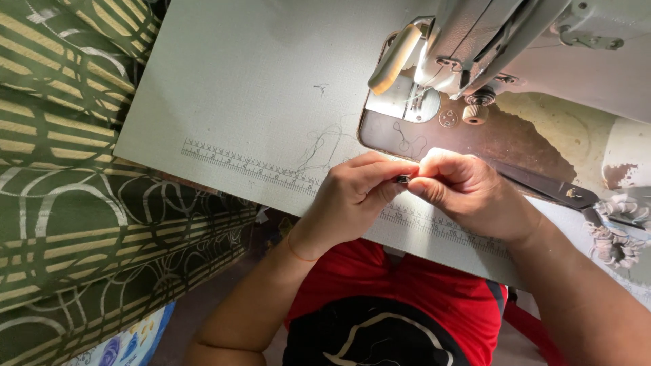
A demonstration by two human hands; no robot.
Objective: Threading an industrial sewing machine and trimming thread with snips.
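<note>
My left hand [352, 196] and my right hand [468, 190] meet over the near edge of a white sewing table [258, 88]. Both pinch one small dark metal piece [403, 179] between thumb and fingertips; what it is I cannot tell. The hands hover just in front of the sewing machine [515, 41], whose metal bed plate [475, 135] lies right behind them. Loose thread [325, 146] trails over the table next to my left hand.
A printed ruler strip [251, 166] runs along the table's front edge. Dark scissors [549, 186] lie right of my right hand, with grey ruffled fabric [620, 227] beyond. Green patterned cloth [68, 190] is piled at the left. My red shirt [407, 291] is below.
</note>
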